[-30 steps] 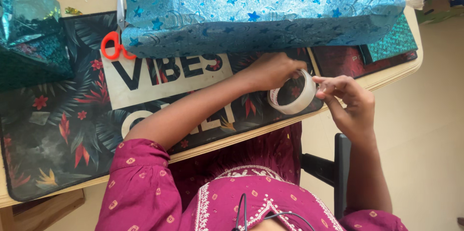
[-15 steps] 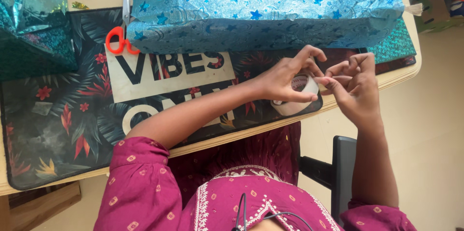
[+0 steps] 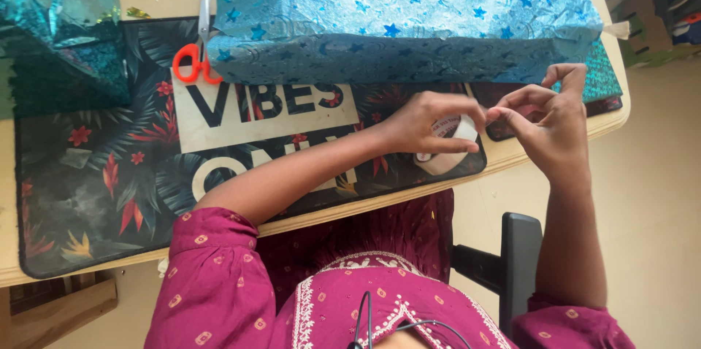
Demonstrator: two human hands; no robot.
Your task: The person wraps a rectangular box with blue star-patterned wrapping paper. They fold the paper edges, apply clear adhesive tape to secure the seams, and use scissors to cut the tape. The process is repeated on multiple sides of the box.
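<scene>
My left hand [image 3: 423,124] grips a roll of clear tape [image 3: 447,156] with a white core, held just above the near right corner of the dark floral mat [image 3: 109,174]. My right hand [image 3: 549,124] is right beside it, thumb and forefinger pinched together at the roll's upper edge, where the tape's loose end is. The clear strip itself is too thin to make out. Just beyond both hands lies a bundle covered in shiny blue wrapping paper with stars [image 3: 401,13].
Orange-handled scissors [image 3: 193,63] lie partly under the blue paper's left edge. A teal glittery wrapped shape [image 3: 55,35] sits at the far left, and a teal glitter sheet [image 3: 604,75] at the right. The wooden table edge [image 3: 555,143] and a black chair [image 3: 522,261] are near me.
The roll went from being held up between both hands to lying low in my left hand's grip. My right hand shifted up and right, fingers pinching at the roll's edge.
</scene>
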